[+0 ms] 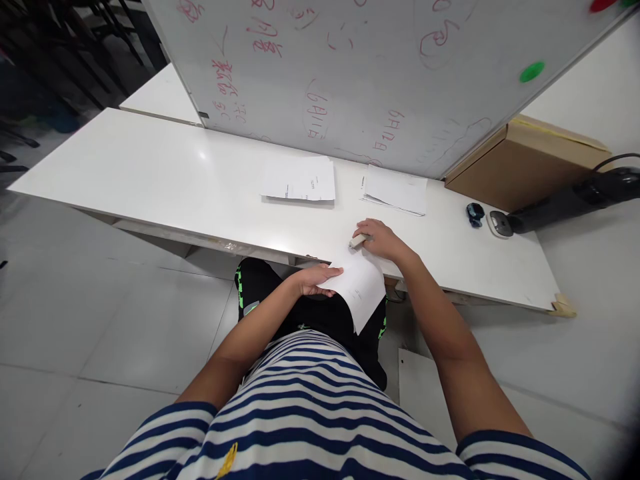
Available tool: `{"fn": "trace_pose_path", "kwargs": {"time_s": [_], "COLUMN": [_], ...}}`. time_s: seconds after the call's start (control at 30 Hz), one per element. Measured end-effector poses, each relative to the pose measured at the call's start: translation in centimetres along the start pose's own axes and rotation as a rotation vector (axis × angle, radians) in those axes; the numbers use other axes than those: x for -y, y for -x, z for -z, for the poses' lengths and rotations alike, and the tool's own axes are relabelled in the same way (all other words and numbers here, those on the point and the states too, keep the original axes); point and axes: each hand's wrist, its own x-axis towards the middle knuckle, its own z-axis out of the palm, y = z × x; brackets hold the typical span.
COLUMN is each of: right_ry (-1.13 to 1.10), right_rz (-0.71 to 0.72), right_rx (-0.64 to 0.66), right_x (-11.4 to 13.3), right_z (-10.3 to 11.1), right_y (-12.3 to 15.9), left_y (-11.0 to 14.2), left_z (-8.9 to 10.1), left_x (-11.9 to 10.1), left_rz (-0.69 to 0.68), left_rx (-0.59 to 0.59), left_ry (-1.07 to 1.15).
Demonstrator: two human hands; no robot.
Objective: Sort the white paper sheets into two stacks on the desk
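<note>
My left hand (320, 280) pinches the left edge of a white sheet of paper (356, 283), thumb on top. The sheet bends down over the desk's front edge toward my lap; whether it is one sheet or several I cannot tell. My right hand (379, 239) is closed around a small pale stapler (359, 241), whose end lies at the far left corner of the paper. Beyond my hands, a paper stack (300, 180) rests on the desk to the left, and a second paper stack (395, 190) lies to the right.
The white desk (150, 167) runs from left to right, with a whiteboard (320, 73) standing along its back. At the right are a cardboard box (520, 160), a dark watch-like object (475, 214), a small grey and white device (500, 225) and a black cylinder (565, 203).
</note>
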Motion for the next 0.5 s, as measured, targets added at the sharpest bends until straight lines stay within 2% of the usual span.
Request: {"fn": "trace_pose_path", "kwargs": {"time_s": [0.1, 0.2, 0.3, 0.43, 0.5], "right_ry": [0.007, -0.1, -0.165, -0.113, -0.096], "right_rz": [-0.057, -0.052, -0.086, -0.212, -0.206], "right_rx": [0.096, 0.176, 0.094, -0.072, -0.136], "right_x": [1.0, 2.0, 2.9, 3.5, 3.6], "right_z": [1.2, 2.1, 1.7, -0.5, -1.4], "right_y": [0.4, 0.4, -0.4, -2.4, -3.2], "left_y": [-0.2, -0.2, 0.0, -0.1, -0.2], "left_z": [0.0, -0.2, -0.4, -0.3, -0.2], "left_x": [0.2, 0.2, 0.2, 0.3, 0.5], "left_rz": [-0.007, -0.001, 0.013, 0.014, 0.008], "left_rx": [0.0, 0.013, 0.014, 0.036, 0.046], "left_ry": [-0.007, -0.003, -0.001, 0.014, 0.024]}}
